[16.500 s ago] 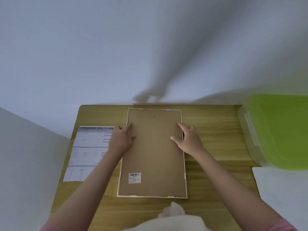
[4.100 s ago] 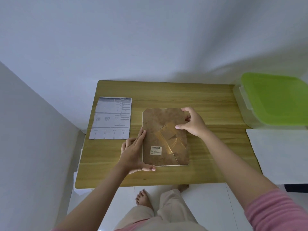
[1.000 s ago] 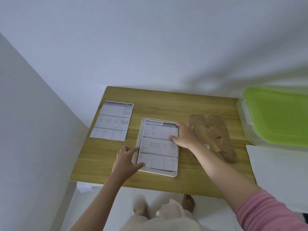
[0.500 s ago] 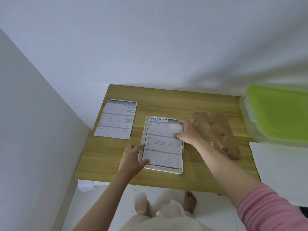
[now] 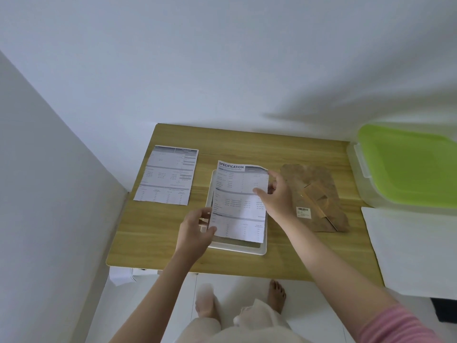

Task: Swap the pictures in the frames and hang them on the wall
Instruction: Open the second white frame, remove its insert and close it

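The person is lifting the printed sheet headed SPECIFICATION (image 5: 241,201) out of the white frame (image 5: 237,247), which is lying face-down on the desk (image 5: 247,147). The left hand (image 5: 195,230) is pinching the sheet's lower left corner, fingers curled around the edge; the right hand (image 5: 275,194) is gripping its right edge — thumb on top. The brown backing board (image 5: 319,194) is resting just right of the frame, and a second printed sheet (image 5: 168,174) is lying to its left. By the look of it, the removal step is underway; next, this sheet needs setting aside — clear of the frame — so the other can go in.
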Demonstrator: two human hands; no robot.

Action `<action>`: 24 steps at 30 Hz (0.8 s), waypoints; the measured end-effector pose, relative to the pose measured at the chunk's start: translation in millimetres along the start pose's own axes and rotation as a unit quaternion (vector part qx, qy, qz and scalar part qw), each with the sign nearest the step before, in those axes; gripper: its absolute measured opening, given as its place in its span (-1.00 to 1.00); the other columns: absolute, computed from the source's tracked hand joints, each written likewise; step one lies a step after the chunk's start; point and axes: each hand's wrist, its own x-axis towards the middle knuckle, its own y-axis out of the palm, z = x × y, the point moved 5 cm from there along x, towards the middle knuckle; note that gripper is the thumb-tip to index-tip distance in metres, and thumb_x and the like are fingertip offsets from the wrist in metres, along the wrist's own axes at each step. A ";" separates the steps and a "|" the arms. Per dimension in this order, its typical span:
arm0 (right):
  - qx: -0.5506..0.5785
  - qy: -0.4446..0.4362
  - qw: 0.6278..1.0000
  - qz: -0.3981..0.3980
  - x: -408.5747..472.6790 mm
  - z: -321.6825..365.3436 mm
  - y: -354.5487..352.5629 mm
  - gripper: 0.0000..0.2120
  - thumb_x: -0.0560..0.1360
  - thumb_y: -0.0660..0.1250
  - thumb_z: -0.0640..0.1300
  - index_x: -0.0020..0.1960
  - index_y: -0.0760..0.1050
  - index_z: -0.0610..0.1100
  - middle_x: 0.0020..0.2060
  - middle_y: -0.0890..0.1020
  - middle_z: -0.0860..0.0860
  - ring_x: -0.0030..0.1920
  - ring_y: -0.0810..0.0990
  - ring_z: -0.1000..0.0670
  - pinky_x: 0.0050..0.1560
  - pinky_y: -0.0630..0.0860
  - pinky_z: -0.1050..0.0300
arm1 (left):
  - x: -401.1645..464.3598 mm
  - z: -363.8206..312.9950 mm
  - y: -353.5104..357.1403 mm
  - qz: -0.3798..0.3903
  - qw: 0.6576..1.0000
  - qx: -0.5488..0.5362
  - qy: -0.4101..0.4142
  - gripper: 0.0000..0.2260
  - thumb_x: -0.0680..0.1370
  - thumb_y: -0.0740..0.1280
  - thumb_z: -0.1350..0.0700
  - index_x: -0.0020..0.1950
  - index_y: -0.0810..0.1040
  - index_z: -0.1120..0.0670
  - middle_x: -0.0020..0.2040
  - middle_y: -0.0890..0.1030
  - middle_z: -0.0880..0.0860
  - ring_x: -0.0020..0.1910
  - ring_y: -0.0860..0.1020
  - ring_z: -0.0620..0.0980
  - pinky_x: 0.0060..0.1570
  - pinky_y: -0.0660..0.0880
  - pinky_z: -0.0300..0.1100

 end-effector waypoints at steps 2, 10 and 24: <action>0.018 -0.001 0.999 -0.045 -4.4 -0.5 -7.4 -0.49 0.38 0.48 -0.18 0.28 0.40 -0.08 -0.18 0.61 -0.01 -0.18 0.61 -0.04 -0.24 0.58 0.18 | -4.2 -9.6 -1.4 0.005 0.999 -0.045 0.002 -0.62 0.41 0.42 0.30 0.17 0.50 0.02 -0.09 0.57 -0.12 -0.15 0.54 -0.15 -0.25 0.49 -0.44; 0.053 -0.012 0.991 -0.122 -20.7 -29.9 -63.4 -0.55 0.43 0.44 -0.22 0.30 0.46 -0.10 -0.18 0.61 0.11 -0.17 0.62 -0.02 -0.14 0.59 0.15 | -22.0 -42.9 35.2 0.060 0.996 -0.069 0.008 -0.71 0.40 0.45 0.22 0.04 0.53 -0.06 -0.14 0.62 -0.09 -0.28 0.55 -0.24 -0.27 0.50 -0.38; -0.028 0.034 0.975 -0.218 -63.9 -160.8 -268.2 -0.67 0.43 0.43 -0.22 0.18 0.52 -0.17 -0.14 0.53 -0.10 -0.25 0.45 0.03 -0.08 0.37 0.22 | -97.1 -129.8 242.4 0.169 0.984 -0.059 0.005 -0.76 0.39 0.43 0.25 0.02 0.55 0.04 -0.23 0.58 -0.11 -0.36 0.50 -0.27 -0.30 0.45 -0.43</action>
